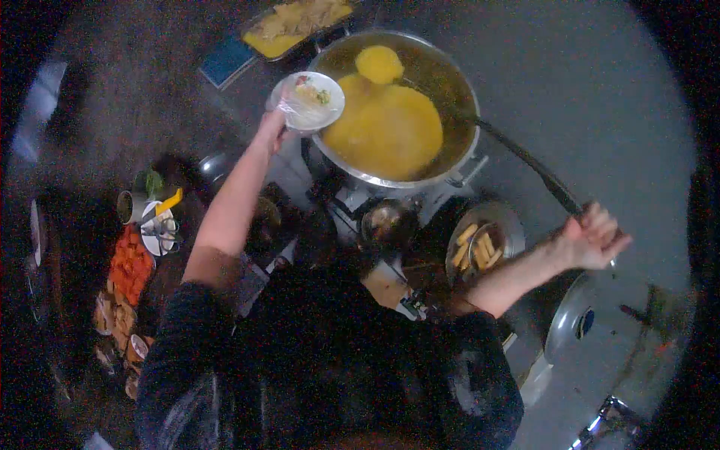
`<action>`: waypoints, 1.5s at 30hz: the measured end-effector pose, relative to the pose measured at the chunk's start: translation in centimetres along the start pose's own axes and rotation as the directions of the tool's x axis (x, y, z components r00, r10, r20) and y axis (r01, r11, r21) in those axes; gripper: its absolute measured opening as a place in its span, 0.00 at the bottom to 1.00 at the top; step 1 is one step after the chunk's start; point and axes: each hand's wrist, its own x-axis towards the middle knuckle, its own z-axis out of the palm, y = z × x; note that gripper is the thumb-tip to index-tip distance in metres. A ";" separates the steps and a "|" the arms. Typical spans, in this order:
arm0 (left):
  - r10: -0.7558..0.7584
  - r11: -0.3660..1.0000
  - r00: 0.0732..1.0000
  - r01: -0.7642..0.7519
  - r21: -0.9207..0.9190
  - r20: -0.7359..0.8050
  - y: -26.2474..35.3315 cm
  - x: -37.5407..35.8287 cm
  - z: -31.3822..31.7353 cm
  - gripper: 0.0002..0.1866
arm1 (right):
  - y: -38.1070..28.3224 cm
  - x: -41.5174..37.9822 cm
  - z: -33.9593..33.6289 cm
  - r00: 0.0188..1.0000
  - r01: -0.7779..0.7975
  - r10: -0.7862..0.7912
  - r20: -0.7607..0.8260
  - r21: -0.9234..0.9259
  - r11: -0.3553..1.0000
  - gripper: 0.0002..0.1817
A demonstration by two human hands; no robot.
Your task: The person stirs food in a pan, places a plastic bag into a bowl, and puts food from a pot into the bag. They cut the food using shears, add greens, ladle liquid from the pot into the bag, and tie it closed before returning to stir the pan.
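Note:
A large metal pot [471,90] holds thick yellow soup [397,131]. My right hand [598,236] is closed around the end of a long dark ladle [529,161], which slants down over the pot's right rim. Its round bowl, filled with yellow soup, shows near the far side of the pot. In my left hand [274,129] is a small white bowl [311,116], gripped by its near left edge and overlapping the pot's left rim in this view. Bits of red, green and pale food lie in it.
Behind the pot stands a tray [274,49] with pale food, beside a blue book-like block [227,60]. Yellow sticks fill a metal bowl [478,251] under my right forearm. Chopped orange pieces [131,262] and a white cup [159,229] are at left; a lid [570,322] lies right.

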 end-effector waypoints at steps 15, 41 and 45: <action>0.082 0.981 0.996 -0.077 -0.179 0.024 1.8 2.8 9.5 0.40 | -8.1 -0.9 2.9 0.794 0.103 -0.397 0.460 0.542 0.834 0.21; 0.062 0.985 0.998 -0.060 -0.162 0.003 1.2 1.3 4.2 0.33 | -4.9 1.6 -0.2 0.947 -0.037 -0.044 0.317 0.246 0.969 0.24; 0.091 0.991 0.990 -0.079 -0.112 0.106 -0.1 4.2 7.7 0.35 | -7.5 1.0 1.7 0.899 -0.021 -0.107 0.424 0.285 0.958 0.23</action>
